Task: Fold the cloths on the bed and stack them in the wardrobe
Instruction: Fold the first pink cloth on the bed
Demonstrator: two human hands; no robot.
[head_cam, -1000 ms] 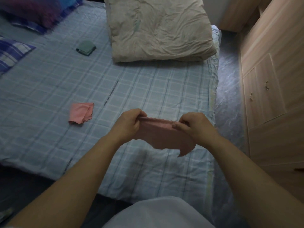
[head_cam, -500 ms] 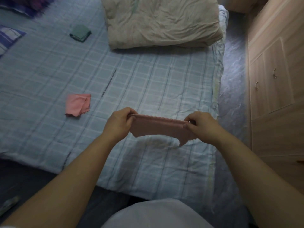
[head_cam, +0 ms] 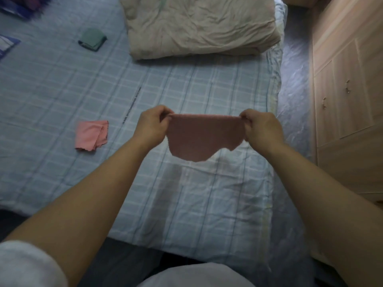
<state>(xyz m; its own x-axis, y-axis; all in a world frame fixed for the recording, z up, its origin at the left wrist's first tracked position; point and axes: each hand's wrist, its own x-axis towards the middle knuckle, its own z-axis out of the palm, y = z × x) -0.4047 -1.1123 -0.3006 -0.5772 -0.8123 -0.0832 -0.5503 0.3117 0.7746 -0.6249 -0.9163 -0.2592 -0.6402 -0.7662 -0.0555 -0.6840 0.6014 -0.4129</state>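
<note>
seen from the head view, the person stands at the edge of the bed (head_cam: 207,204) with both arms stretched out over it. the left hand (head_cam: 152,126) pinches the top left corner of the held cloth (head_cam: 203,137) between thumb and curled fingers. the right hand (head_cam: 262,129) pinches the top right corner the same way, so the top edge runs taut and level between them. the rest hangs free in the air above the sheet, sagging to a rounded bottom edge and touching nothing but the two hands. that droop tells me it is light, thin and limp. i'd say it won't keep a crease by itself and will need folding corner to corner or laying flat. the corners are the places to hold, since a grip in the middle would only bunch it. it looks soft rather than slippery or fragile, though the room is too dim to be sure of the weave. off to the left a pink cloth (head_cam: 91,134) lies on the sheet, roughly doubled with its edges askew, well apart from the hands. further up, near the quilt (head_cam: 196,25), a green cloth (head_cam: 92,39) sits folded small. the wardrobe (head_cam: 348,90) stands along the right, and the doors i can see are closed. i'd judge the fold on this one is only just starting.
</note>
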